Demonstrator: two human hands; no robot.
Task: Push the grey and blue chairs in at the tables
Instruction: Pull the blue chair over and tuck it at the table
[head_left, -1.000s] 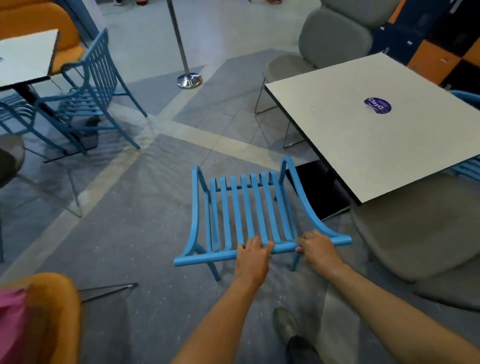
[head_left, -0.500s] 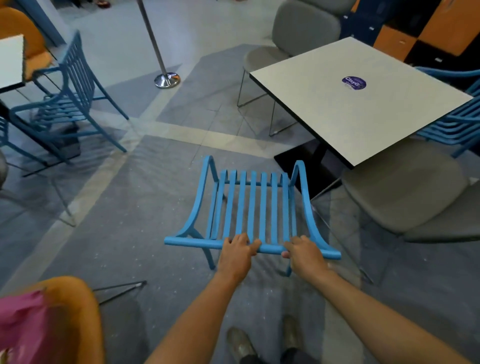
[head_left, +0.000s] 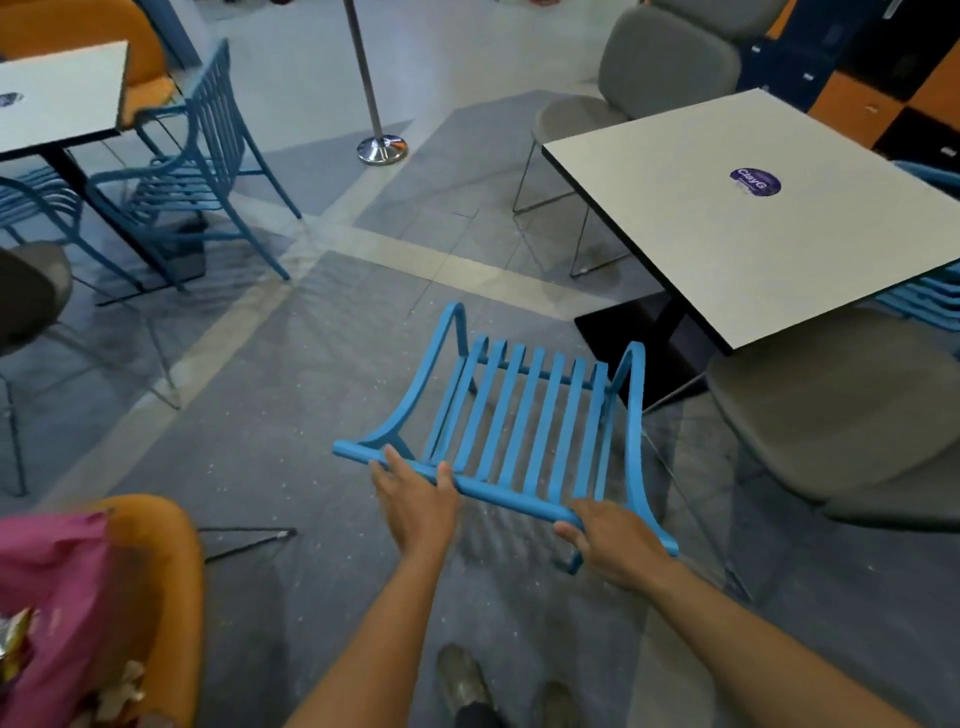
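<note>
A blue slatted chair (head_left: 524, 431) stands on the floor in front of me, its front pointing toward the white table (head_left: 701, 249) at the right. My left hand (head_left: 415, 499), blurred, holds the chair's top rail near its left end, thumb and fingers over the bar. Near the rail's right end my right hand (head_left: 613, 545) grips it, thumb underneath. A grey padded chair (head_left: 831, 415) stands beside the table's near corner, seat partly under the top. Another grey chair (head_left: 665, 62) stands at the table's far side.
A second blue chair (head_left: 930, 296) shows at the table's right. At the far left are another table (head_left: 62, 93) and blue chairs (head_left: 208, 156). A metal post (head_left: 379, 145) stands behind. An orange chair (head_left: 156, 571) is at my left.
The blue chair has turned: the left end of its rail went forward, the right end came toward me. My left hand slid left along the rail.
</note>
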